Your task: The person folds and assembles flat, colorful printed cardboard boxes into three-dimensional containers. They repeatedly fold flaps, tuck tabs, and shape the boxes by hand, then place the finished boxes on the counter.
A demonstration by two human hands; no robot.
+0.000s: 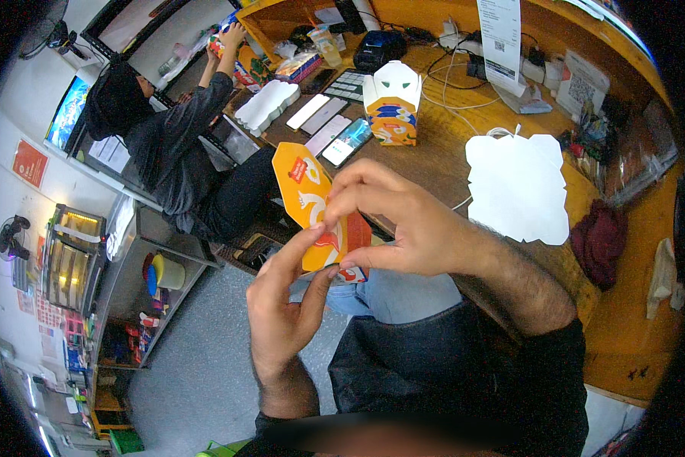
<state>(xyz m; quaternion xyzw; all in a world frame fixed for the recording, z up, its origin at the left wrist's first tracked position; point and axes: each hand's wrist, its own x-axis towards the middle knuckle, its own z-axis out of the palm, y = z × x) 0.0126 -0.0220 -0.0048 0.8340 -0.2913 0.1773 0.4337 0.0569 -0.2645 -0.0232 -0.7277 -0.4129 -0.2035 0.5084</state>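
Observation:
An orange printed cardboard food box (295, 183), partly folded, is held up in front of my body over my lap. My left hand (285, 301) pinches its lower left edge between thumb and fingers. On the other side my right hand (407, 221) grips it, fingertips at the upper face and thumb near the bottom edge. My fingers hide part of the box. Beyond them on the table stands a folded box (392, 103) with a white inside and orange and blue print. A stack of flat white box blanks (518, 186) lies to the right of my right hand.
Several phones (348, 142) lie on the wooden table (441, 160). More white blanks (268, 107) sit farther left, near a co-worker (175, 145) handling a printed box. A paper receipt (500, 46) hangs at the back, with cables around it. A dark red cloth (599, 244) lies right.

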